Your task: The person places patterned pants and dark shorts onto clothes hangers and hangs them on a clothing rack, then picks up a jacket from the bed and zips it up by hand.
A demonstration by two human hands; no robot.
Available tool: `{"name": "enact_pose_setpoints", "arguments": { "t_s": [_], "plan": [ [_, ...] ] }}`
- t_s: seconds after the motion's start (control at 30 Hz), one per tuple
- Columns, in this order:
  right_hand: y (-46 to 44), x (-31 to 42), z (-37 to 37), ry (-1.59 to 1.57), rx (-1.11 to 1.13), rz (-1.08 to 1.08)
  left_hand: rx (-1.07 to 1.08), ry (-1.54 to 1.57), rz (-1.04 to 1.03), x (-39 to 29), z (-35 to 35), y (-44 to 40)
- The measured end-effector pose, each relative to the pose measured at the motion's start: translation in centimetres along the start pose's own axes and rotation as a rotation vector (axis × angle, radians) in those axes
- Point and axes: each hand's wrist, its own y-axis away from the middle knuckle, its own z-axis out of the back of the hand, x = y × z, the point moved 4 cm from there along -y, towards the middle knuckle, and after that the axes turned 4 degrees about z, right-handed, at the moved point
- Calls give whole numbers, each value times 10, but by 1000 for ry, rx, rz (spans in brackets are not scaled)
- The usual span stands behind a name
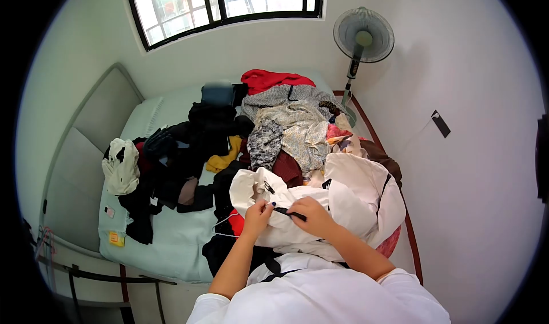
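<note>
A white jacket (366, 190) with a bunched hood or collar lies spread at the near edge of the bed, right in front of me. My left hand (258, 216) is closed in a pinch on the jacket's white cloth, beside a small dark blue spot. A short black strip (290, 213), perhaps a tab or strap, runs between my hands. Its right end is pinched in the fingers of my right hand (313, 216). The fingertips are partly hidden by the cloth.
A large heap holds a patterned blouse (303, 138), a red garment (274, 79) and black clothes (194, 130). A cream garment (121, 167) lies left, near the headboard (74, 158). A standing fan (363, 37) is behind the bed's right corner. A yellow packet (116, 239) lies near left.
</note>
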Motion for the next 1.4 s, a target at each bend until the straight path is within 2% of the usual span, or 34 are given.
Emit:
{"name": "enact_pose_setpoints", "arguments": {
  "t_s": [0.03,0.07,0.13,0.23,0.33,0.53,0.67,0.77,0.9,1.07,1.13,1.23,1.4],
  "plan": [
    [-4,3,-12,-74,106,29,17,92,35,4,1,1],
    [-6,5,-18,-81,102,26,34,185,71,9,1,1],
    [-9,12,-29,-78,104,111,-2,203,9,12,3,4],
    [-9,9,-37,-72,8,54,-43,348,111,17,4,8],
    [-8,3,-40,-98,48,-7,32,534,223,9,7,17],
    [-9,10,-38,-223,21,-153,-1,623,235,3,9,23],
    [-4,9,-42,-150,-44,-54,-100,686,253,-4,11,27],
    [-4,10,-42,-211,-62,-56,-123,686,255,-6,12,28],
    [-6,10,-43,-246,23,-159,-118,657,220,-7,11,29],
    [-5,14,-46,-221,30,-162,-119,521,88,-4,13,27],
    [-5,13,-46,-226,54,-226,-130,502,73,-5,13,28],
    [-5,13,-47,-146,78,-116,-164,448,53,-3,12,29],
    [-3,11,-46,-166,106,-201,-210,367,18,1,10,26]
  ]
}}
